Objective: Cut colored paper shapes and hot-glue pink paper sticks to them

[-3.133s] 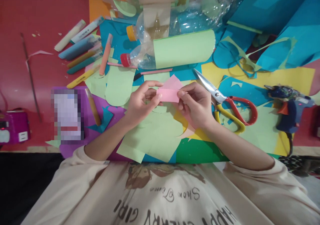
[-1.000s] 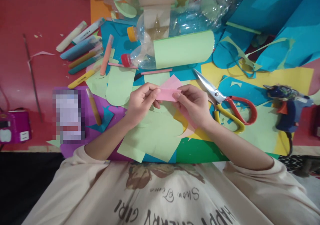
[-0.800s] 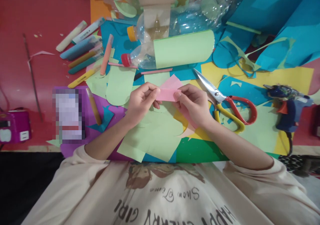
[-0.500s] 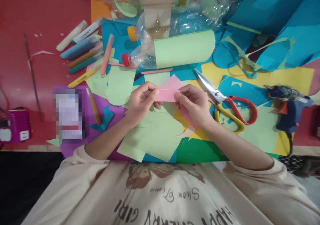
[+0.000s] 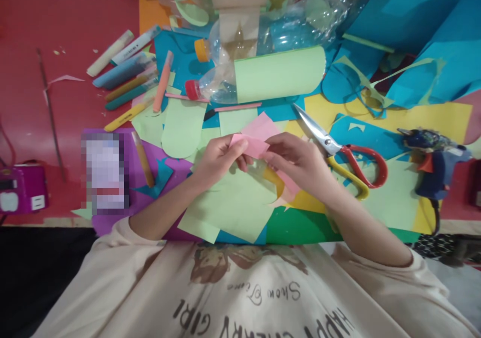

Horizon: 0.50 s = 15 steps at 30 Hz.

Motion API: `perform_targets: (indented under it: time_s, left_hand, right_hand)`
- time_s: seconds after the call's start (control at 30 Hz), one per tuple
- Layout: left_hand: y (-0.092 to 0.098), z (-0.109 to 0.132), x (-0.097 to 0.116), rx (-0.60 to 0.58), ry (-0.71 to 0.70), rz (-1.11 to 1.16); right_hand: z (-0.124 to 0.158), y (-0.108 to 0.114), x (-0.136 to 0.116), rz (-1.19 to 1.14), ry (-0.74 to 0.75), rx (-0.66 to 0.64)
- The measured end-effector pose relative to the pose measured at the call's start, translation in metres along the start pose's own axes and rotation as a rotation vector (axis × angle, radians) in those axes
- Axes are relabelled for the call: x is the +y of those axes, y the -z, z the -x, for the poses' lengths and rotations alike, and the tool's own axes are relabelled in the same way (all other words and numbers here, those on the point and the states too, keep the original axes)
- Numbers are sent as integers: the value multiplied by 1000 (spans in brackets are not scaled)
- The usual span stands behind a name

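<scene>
Between my hands is a small piece of pink paper (image 5: pixel 251 145), tilted down to the right. My left hand (image 5: pixel 221 157) pinches its left end, thumb on top and fingers beneath. At its right corner, the thumb and fingertips of my right hand (image 5: pixel 298 160) are closed on the paper. Another pink paper (image 5: pixel 261 125) shows just behind it; whether the two are joined I cannot tell. Under my hands lie light green sheets (image 5: pixel 233 202). Scissors (image 5: pixel 332 147) with one red and one yellow handle lie beside my right hand, blades slightly parted.
Clear plastic bottles (image 5: pixel 221 85), one wrapped in green paper, lie at the back. Several markers (image 5: pixel 124 72) are at the left, above a phone (image 5: pixel 105 172). A blue glue gun (image 5: pixel 436 167) rests at the right. Blue paper (image 5: pixel 406 17) covers the back right.
The pink paper has turned from level to slanting down rightward. My left thumb has slid further onto it, and my right hand has shifted slightly right and down.
</scene>
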<state>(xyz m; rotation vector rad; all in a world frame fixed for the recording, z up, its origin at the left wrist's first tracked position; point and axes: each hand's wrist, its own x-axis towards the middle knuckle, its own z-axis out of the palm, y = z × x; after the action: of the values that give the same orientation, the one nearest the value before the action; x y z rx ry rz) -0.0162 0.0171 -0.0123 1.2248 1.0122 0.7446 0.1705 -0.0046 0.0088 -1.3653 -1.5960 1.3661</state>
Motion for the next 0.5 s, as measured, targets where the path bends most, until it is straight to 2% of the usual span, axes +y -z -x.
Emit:
perform_targets:
  time_s: [0.07,0.13,0.2,0.23,0.27,0.33,0.4,0.5]
  left_hand:
    - [1,-1,-1,4,4,8]
    - [1,-1,-2,1,0,20]
    - [1,0,-3,-10,-18,11]
    - [1,0,-4,-17,-36,-11]
    - [1,1,-5,-21,-67,-47]
    - [1,3,-7,-21,-207,-171]
    - [1,4,-9,-17,-422,-370]
    - [2,4,-12,-6,-706,-686]
  right_hand:
    - [15,19,-7,315,56,41]
    - [35,39,-10,662,117,163]
    - [54,55,-9,942,82,233]
    - [61,59,-9,973,53,259]
    - [65,60,-8,926,38,263]
    - [66,54,-6,665,-1,156]
    - [57,38,-4,343,-44,-34]
    - [35,8,-1,-44,-108,-117]
